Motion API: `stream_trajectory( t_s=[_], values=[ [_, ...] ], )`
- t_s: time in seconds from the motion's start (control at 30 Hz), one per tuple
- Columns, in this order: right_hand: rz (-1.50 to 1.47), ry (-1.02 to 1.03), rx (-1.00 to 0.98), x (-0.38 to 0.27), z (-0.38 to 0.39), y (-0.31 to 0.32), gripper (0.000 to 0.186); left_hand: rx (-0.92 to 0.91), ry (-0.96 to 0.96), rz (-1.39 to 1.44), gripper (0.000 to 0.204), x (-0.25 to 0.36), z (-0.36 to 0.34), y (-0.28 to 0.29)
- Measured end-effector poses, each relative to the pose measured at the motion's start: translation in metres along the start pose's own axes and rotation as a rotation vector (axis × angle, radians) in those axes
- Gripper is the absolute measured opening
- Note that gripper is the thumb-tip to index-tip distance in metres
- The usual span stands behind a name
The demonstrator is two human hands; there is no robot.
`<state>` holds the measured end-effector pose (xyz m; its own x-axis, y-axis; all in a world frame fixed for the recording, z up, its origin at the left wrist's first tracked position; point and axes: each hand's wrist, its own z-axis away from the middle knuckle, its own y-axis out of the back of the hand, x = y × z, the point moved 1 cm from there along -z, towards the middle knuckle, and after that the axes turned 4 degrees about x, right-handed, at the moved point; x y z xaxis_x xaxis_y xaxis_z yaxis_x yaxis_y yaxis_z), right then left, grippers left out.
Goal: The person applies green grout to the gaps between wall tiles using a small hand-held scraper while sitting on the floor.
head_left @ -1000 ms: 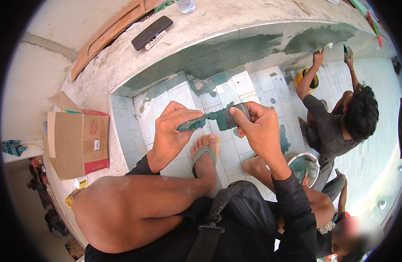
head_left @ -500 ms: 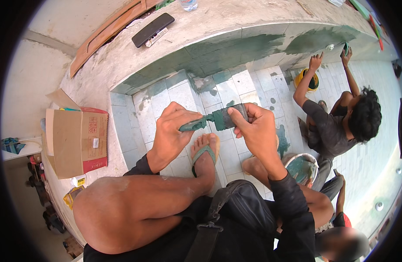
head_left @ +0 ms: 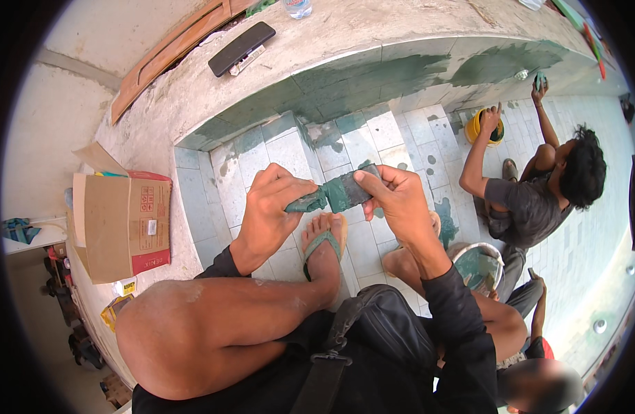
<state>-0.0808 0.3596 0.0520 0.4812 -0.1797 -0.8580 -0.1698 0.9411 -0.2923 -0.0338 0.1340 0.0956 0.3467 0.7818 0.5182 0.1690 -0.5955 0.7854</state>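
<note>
My left hand (head_left: 264, 210) is closed around a small flat piece smeared with green paste (head_left: 308, 201); its kind I cannot make out. My right hand (head_left: 402, 207) pinches a dark flat scraper (head_left: 359, 191) between thumb and fingers. Thick green paste coats the scraper's left end, which meets the tip of the other piece. Both hands are above the tiled floor, in front of my sandalled foot (head_left: 324, 245). By my right knee stands a pale bucket (head_left: 498, 261) with green paste inside.
A tiled wall (head_left: 373, 76) with green smears curves ahead, below a rough ledge holding a phone (head_left: 241, 48) and a bottle (head_left: 298, 8). A cardboard box (head_left: 121, 217) sits left. At right a co-worker (head_left: 531, 200) squats by a yellow bucket (head_left: 477, 130); another person (head_left: 538, 379) is lower right.
My right hand has moved slightly left and the scraper's pasted end now presses against the left piece. The co-worker's one hand has gone from the wall to the yellow bucket.
</note>
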Motion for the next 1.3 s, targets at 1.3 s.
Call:
stream_trajectory(
  t_s=[1.3],
  values=[
    [0.032, 0.125, -0.242, -0.006, -0.013, 0.028, 0.027, 0.102, -0.107, 0.079, 0.033, 0.001, -0.002, 0.010]
  ],
)
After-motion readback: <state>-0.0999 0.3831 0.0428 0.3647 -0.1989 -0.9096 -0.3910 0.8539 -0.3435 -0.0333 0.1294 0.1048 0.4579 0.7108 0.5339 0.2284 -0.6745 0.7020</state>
